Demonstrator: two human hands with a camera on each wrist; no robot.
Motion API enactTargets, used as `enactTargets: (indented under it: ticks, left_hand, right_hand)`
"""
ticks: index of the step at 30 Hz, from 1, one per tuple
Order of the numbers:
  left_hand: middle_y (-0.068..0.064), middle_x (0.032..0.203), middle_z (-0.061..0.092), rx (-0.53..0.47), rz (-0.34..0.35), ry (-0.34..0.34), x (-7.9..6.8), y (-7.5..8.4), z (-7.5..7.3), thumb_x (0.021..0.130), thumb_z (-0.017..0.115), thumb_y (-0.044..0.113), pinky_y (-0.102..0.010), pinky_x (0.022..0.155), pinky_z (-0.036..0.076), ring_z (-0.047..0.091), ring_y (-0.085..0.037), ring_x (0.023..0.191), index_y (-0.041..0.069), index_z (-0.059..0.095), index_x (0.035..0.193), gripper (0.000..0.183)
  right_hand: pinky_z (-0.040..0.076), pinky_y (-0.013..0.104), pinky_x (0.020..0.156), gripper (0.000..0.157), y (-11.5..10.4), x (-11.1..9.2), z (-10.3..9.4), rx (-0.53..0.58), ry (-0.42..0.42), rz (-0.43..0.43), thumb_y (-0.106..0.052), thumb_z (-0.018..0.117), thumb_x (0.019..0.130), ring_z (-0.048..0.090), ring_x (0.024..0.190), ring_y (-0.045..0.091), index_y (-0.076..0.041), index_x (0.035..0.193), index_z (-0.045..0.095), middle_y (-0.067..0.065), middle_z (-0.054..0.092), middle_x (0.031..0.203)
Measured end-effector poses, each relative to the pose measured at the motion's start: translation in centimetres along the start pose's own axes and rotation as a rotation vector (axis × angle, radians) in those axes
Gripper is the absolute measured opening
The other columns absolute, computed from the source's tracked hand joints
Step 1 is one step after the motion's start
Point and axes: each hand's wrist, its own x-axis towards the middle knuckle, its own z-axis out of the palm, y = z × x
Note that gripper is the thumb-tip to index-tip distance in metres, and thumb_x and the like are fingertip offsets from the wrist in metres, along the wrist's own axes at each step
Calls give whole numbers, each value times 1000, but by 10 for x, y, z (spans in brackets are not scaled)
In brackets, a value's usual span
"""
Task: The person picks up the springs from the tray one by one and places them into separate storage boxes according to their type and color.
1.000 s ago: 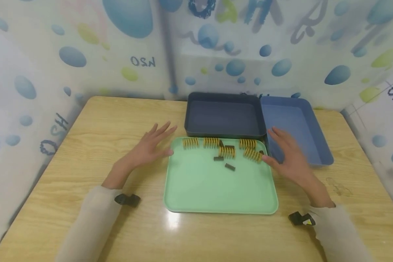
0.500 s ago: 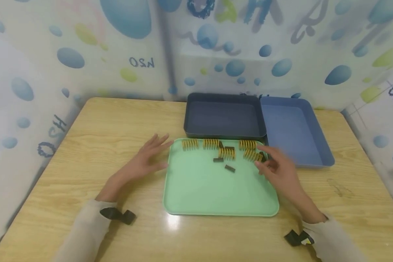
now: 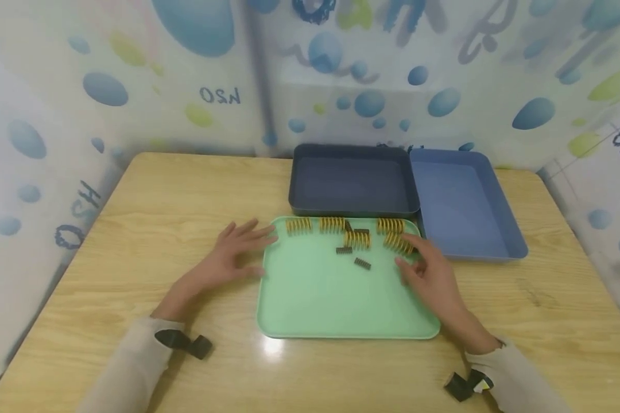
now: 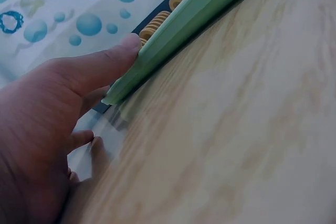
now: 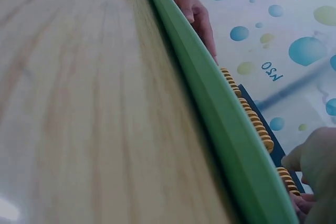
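Yellow coils of a slanting spring (image 3: 395,243) are sitting right at the right grip (image 3: 431,280), its thumb and index finger standing apart; whether it is holding anything cannot be told. Since a second ago that hand is moving inward from the blue tray (image 3: 467,201), apparently bringing the springs within reach, while they are staying put. Left of the grip, other yellow springs (image 3: 332,224) and dark springs (image 3: 362,264) are lying on the green tray (image 3: 330,298); farther left, the left hand (image 3: 235,252) is spreading bare fingers by its rim.
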Motion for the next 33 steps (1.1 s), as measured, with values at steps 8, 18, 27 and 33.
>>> enactTargets:
  ticks: [8, 18, 27, 33]
  left_hand:
    - [0, 150, 38, 36, 3, -25, -2, 3, 2, 83, 73, 38, -65, 106, -3, 15, -39, 142, 21, 62, 130, 51]
    - [3, 151, 36, 116, -23, -60, -2, 6, 4, 81, 71, 49, -65, 106, -3, 12, -36, 143, 26, 61, 131, 55]
    - [4, 150, 37, 103, -45, -52, -3, 6, 3, 81, 72, 47, -63, 107, -4, 12, -35, 143, 27, 62, 128, 53]
    - [4, 150, 37, 110, -32, -48, -1, 7, 3, 82, 71, 46, -63, 107, -3, 13, -35, 143, 28, 62, 128, 50]
  right_hand:
    - [44, 21, 45, 44, 4, -2, 5, -45, 24, 29, 2, 71, 83, 55, 53, 7, -2, 126, 58, 10, 60, 92]
    - [44, 22, 51, 41, 1, -2, 6, -124, 29, 33, 1, 76, 79, 53, 59, 12, -2, 119, 65, 6, 61, 78]
    - [44, 20, 52, 40, 3, -1, 8, -110, 32, 51, -2, 78, 79, 56, 61, 12, -4, 117, 67, 6, 62, 79]
    - [45, 19, 53, 41, 4, -2, 8, -121, 38, 50, -4, 78, 78, 58, 61, 12, -4, 118, 67, 6, 65, 79]
